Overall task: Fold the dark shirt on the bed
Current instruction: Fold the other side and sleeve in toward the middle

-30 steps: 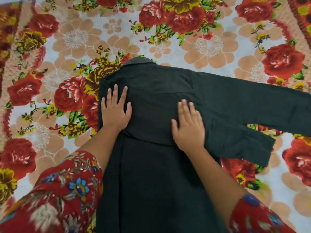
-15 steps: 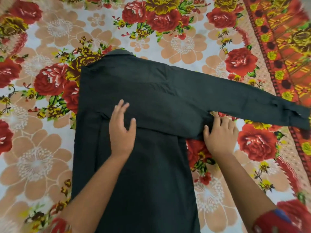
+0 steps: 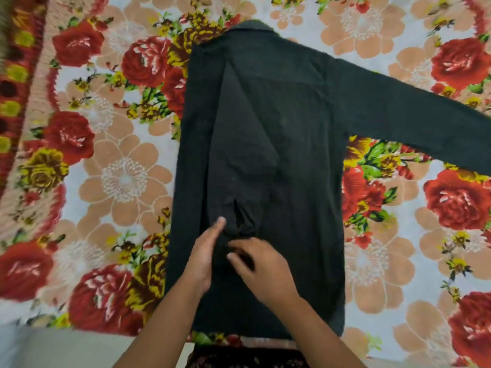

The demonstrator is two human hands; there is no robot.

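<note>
The dark shirt (image 3: 292,160) lies back-up on the bed, collar at the far end. Its left sleeve is folded in and runs down the back, with the cuff (image 3: 243,221) near the middle. The other sleeve (image 3: 414,123) stretches out flat to the right. My left hand (image 3: 206,258) rests edge-on against the shirt just left of the cuff, fingers straight. My right hand (image 3: 263,269) sits just below the cuff, thumb and fingers pinching the dark fabric there. Motion blur hides the exact grip.
A floral bedsheet (image 3: 119,181) with red roses and peach flowers covers the bed around the shirt. Its patterned border (image 3: 16,88) runs along the left. The bed's near edge (image 3: 93,333) meets pale floor at the bottom left.
The left sleeve, earlier lying across the back, now runs down it. Both hands moved from the upper back and right armpit down to the cuff. The view shifted right.
</note>
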